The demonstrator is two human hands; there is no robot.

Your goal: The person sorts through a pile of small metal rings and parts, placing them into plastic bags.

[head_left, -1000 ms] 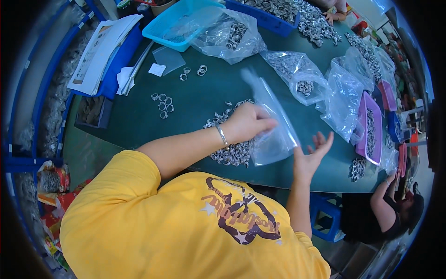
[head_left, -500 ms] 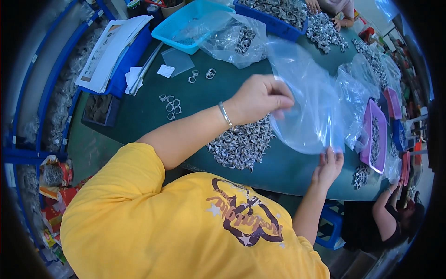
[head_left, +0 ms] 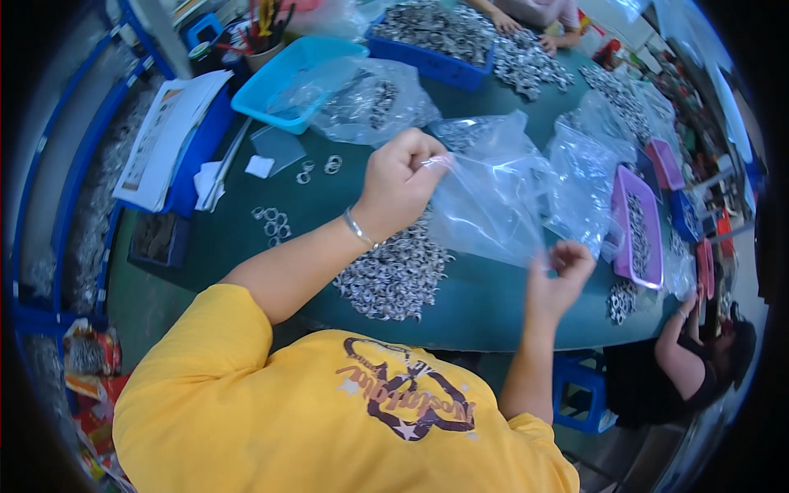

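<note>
A clear plastic bag (head_left: 485, 209) is stretched between my two hands above the green table. My left hand (head_left: 404, 179) is closed on its upper left edge, thumb against the curled fingers. At the bag's lower right corner is my right hand (head_left: 560, 279), its fingers curled and its thumb on the film, partly blurred. Below my left forearm lies a heap of small silver curved metal pieces (head_left: 394, 275). Several silver ring-shaped pieces (head_left: 271, 222) form a small group left of that forearm, with more rings (head_left: 332, 164) farther back.
A light-blue tray (head_left: 271, 99), a bag of metal parts (head_left: 378, 103) and a full blue bin (head_left: 427, 62) stand at the back. Papers (head_left: 168, 140) lie at left, a purple basket (head_left: 637, 230) at right. Co-workers sit at the far side (head_left: 534, 12) and right (head_left: 674, 370).
My view has shifted, so the table's things sit farther left. The bag has dropped lower and is pulled between my hands. My right hand's fingers have curled.
</note>
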